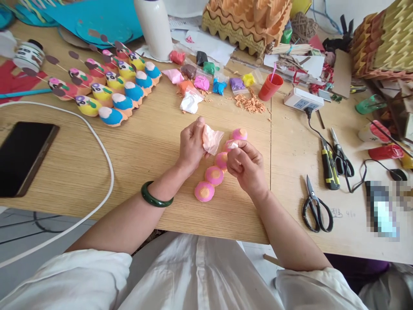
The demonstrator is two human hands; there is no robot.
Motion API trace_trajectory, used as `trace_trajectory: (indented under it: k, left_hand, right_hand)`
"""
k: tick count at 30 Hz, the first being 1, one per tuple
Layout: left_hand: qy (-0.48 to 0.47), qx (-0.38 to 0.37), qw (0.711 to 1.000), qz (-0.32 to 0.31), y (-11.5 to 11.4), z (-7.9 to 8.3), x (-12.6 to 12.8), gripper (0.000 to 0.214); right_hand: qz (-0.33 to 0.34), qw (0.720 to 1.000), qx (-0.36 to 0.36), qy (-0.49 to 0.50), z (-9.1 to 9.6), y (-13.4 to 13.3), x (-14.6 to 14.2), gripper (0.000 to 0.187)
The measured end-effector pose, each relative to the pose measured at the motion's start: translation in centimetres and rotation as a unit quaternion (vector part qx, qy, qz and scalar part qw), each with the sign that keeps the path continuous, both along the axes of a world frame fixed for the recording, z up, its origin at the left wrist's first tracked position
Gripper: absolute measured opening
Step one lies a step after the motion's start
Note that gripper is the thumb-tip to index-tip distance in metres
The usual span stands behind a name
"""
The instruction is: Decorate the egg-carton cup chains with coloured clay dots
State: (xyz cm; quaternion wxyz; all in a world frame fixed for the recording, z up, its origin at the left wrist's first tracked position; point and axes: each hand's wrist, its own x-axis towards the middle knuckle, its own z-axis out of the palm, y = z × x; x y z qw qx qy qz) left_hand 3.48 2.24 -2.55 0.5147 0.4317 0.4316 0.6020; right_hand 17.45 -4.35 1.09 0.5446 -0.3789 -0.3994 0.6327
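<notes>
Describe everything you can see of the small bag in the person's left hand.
The small bag looks like thin, clear, crinkled plastic, with soft-looking pale pink material inside. The left hand grips one side; the free edge points toward the right hand, apart from it. Whether it is open cannot be told.

A wood-grain table (145, 142) in bright light — white wall (358, 9) behind, pale floor (256, 261) below.

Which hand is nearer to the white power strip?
Right. The right hand is short of the white power strip and to its left; the left hand is farther off to the left, holding a small plastic packet.
</notes>
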Motion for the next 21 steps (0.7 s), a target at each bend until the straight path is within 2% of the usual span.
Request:
trace_trajectory:
  k: [3,7,12,21]
  left_hand:
    - [-0.018,-0.018,1.0,-0.003,-0.1,0.5,0.2,0.073]
    - [-0.02,-0.036,0.999,-0.012,-0.3,1.0,0.2,0.076]
    - [-0.02,-0.028,0.999,-0.004,-0.2,0.8,0.2,0.076]
    - [-0.001,-0.043,0.999,0.008,0.0,0.7,0.2,0.071]
  right_hand:
    - [0.001,0.999,-0.03,0.033,0.1,0.5,0.2,0.039]
    - [-0.03,0.997,-0.064,0.032,-0.3,1.0,0.4,0.048]
    - [-0.016,0.996,-0.066,0.059,-0.8,1.3,0.7,0.037]
    - [-0.026,0.997,-0.049,0.051,-1.8,1.6,1.5,0.032]
